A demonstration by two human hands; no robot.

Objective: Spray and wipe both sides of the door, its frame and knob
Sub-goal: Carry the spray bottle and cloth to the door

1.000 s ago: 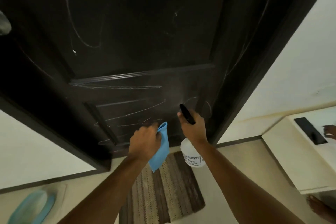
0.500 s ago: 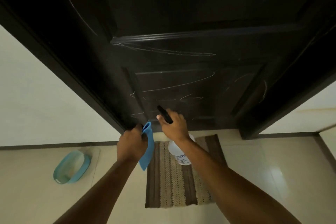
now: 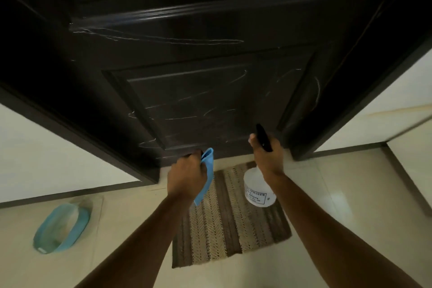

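Two hands work low at the foot of the dark door (image 3: 210, 91), each with its own tool so that spraying and wiping can alternate without putting anything down. The left hand (image 3: 187, 176) has its grip clenched around a folded blue cloth (image 3: 207, 170), which sticks out above the knuckles and hangs down below them; the upper fold sits just at the door's bottom rail, ready to rub. The right hand (image 3: 268, 156) has its grip closed on the neck of a clear spray bottle (image 3: 257, 190), whose black head (image 3: 263, 137) points up and forward from that grip toward the lower panel, while the body hangs beneath the wrist over the striped mat (image 3: 229, 229). Pale streaks cross the panel ahead of both grips, likely wet spray or smears waiting to be wiped. The frame (image 3: 364, 110) stands just right of the bottle hand; the knob is out of view. A teal basin (image 3: 62, 229) lies on the floor well left of the cloth hand.

Compared with half a second ago, the bottle hand has swung rightward, away from the cloth hand, so the two are apart rather than nearly touching, and the view has shifted so the right frame edge is closer.
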